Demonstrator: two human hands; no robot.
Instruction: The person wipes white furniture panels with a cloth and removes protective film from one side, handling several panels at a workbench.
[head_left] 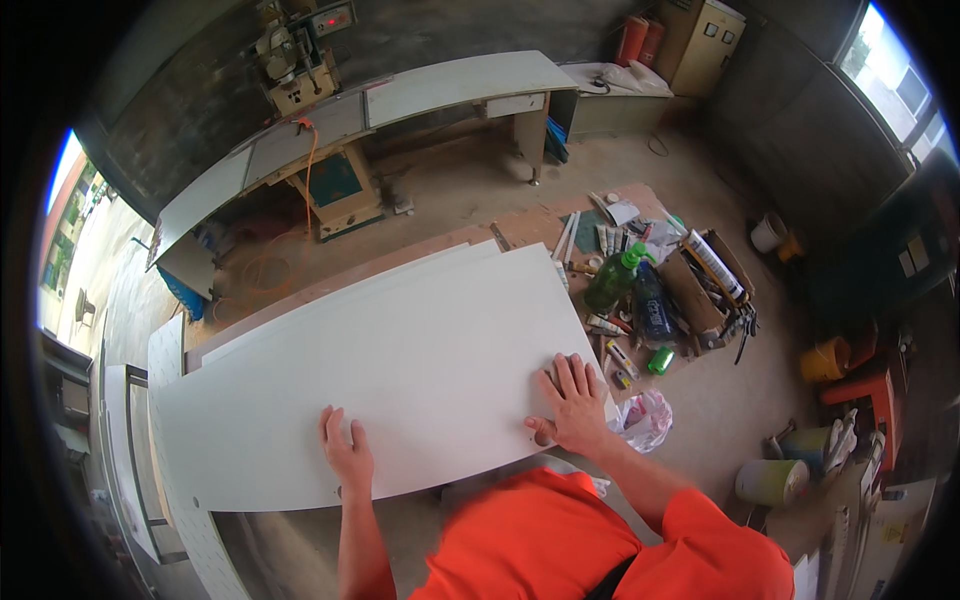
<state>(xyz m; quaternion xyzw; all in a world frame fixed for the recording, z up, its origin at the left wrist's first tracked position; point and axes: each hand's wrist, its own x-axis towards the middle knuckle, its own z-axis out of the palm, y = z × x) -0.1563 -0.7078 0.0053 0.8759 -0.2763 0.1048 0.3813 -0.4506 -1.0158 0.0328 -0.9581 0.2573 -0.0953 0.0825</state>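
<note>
I press both hands, left hand (346, 452) and right hand (573, 405), fingers spread flat and gripping nothing, on the large white rectangular board (380, 370).

Orange short-sleeved shirt, bare forearms

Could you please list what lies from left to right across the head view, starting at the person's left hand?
Left hand flat on the large white rectangular board → right hand flat near the board's right end → crumpled white plastic bag → small green cylinder → pale green bucket on the floor.
</note>
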